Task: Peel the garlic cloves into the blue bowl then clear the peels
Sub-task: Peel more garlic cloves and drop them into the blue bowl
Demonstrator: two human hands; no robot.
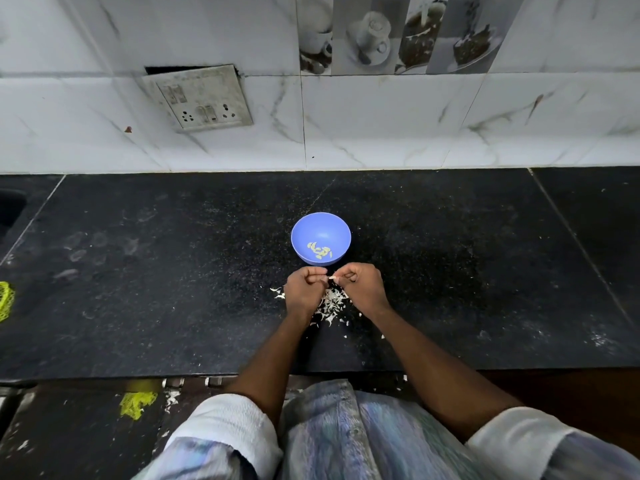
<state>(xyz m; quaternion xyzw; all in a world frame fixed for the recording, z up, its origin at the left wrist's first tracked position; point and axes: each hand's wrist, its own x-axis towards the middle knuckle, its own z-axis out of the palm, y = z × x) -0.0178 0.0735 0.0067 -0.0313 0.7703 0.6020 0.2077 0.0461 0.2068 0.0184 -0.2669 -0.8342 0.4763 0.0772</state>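
The light is dim and cool, falling from above and somewhat behind the camera; the white wall tiles [381, 126] catch a soft sheen, brightest at centre; the black surface [138, 289] swallows most of it, showing only faint smudges and speckle; corners darken noticeably; wide-angle distortion bows the tile lines and the surface's front edge; the shirt [346, 438] at the bottom edge is smeared and out of focus; the blue bowl [323, 223] stays fairly sharp.
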